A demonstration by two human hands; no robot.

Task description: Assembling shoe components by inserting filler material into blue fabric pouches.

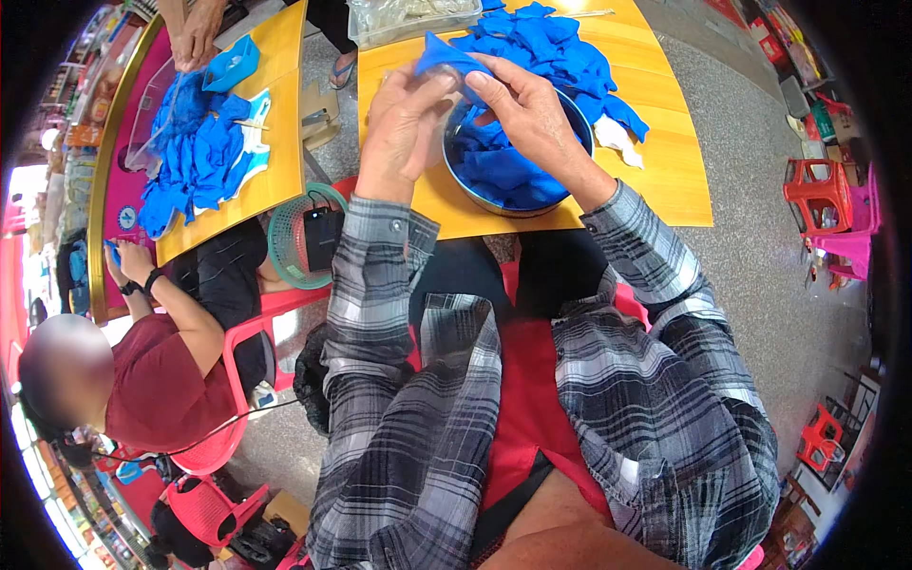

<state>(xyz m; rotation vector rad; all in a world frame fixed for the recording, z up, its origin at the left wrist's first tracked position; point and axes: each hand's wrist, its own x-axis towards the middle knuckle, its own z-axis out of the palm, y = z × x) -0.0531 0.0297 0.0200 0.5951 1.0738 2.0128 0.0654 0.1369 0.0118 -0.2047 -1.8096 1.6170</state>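
Head view: both forearms in plaid sleeves reach over a yellow table (pixel 665 180). Left hand (pixel 404 119) and right hand (pixel 522 109) pinch a blue cloth piece (pixel 446 55) between closed fingertips, raised just above a round metal bowl (pixel 456 180) of blue pieces. Beyond lies a blue cloth pile (pixel 551 43).

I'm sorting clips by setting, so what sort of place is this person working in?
Probably an informal workshop in or beside a shop: yellow tables heaped with blue cloth pieces, a metal bowl of more, plastic stools, a co-worker at the next table, and stocked shelves.
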